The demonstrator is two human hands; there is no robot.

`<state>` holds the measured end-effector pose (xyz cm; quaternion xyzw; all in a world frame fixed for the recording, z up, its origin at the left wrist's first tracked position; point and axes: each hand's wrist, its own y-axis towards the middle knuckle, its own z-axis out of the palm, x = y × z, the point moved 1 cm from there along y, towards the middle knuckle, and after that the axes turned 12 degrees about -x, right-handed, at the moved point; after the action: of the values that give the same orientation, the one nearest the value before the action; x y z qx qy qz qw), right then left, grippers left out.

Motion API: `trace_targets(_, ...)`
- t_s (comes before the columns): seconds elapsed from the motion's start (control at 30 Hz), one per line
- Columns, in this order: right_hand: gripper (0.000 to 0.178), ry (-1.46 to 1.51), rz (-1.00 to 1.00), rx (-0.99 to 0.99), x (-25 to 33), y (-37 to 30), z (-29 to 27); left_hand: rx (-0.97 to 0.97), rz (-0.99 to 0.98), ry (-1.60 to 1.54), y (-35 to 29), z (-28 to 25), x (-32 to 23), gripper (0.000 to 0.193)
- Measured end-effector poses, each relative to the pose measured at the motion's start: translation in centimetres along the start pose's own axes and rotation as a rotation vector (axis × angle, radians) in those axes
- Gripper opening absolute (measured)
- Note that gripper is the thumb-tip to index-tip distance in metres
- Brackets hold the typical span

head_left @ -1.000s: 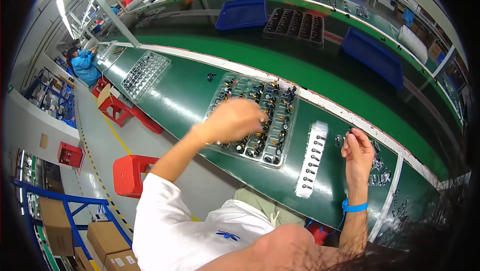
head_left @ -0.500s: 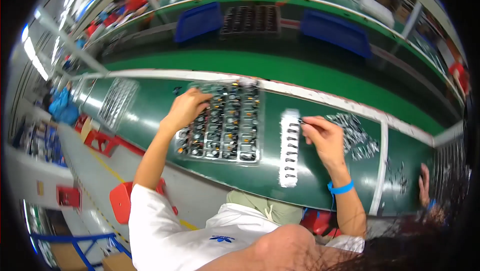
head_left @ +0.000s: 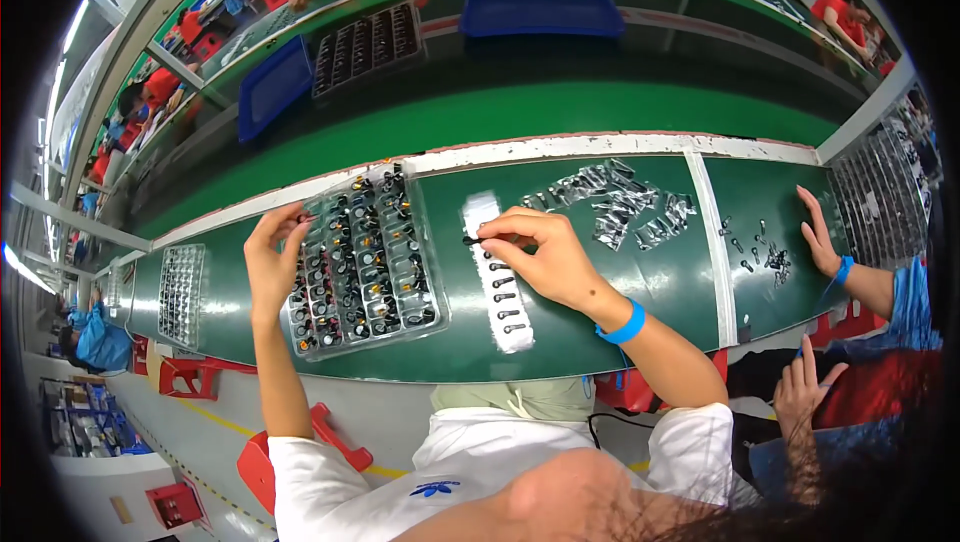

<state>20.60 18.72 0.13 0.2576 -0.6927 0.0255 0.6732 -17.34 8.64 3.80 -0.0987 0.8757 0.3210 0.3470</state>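
A clear plastic tray (head_left: 432,317) filled with rows of small black parts, some with orange bits, lies on the green bench. At the tray's far left edge my left hand (head_left: 272,267) has thumb and fingers drawn together; whatever they hold is too small to name. To the tray's right, a white strip (head_left: 513,338) carries a column of small black earbud-shaped pieces (head_left: 503,297). My right hand (head_left: 545,254), with a blue band at its wrist, pinches a small black piece (head_left: 471,240) over the strip's upper part.
Small clear bags (head_left: 625,207) lie in a heap right of the strip. Beyond a white divider (head_left: 712,252) are loose black parts (head_left: 775,262) and a co-worker's hand (head_left: 818,232). Another clear tray (head_left: 182,292) sits left. Blue trays (head_left: 540,10) stand across the bench.
The whole view has swung to the right. My left hand has gone from over the tray's parts to its far left edge. My right hand has come over the strip's upper part.
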Motion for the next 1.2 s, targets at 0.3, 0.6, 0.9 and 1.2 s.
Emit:
trace_targets(0.3, 0.018, 0.091, -0.090, -0.139, 0.5, 0.8, 0.1, 0.154, 0.018, -0.591, -2.9, 8.7, -11.5, 0.022)
trace_targets(0.6, 0.014, 0.045, -0.276, -0.187, 1.5, 0.7, 0.1, 0.201, -0.025, -0.702, -5.0, 11.8, -10.2, 0.023)
trace_targets(0.9, 0.017, 0.021, -0.340, -0.142, 1.8, 0.1, 1.2, 0.173, -0.108, -0.803, -5.9, 11.8, -11.0, 0.029)
trace_targets(1.2, 0.015, -0.003, -0.316, -0.126, 2.0, 0.0, 1.2, 0.158, -0.141, -0.863, -6.5, 12.0, -10.6, 0.033)
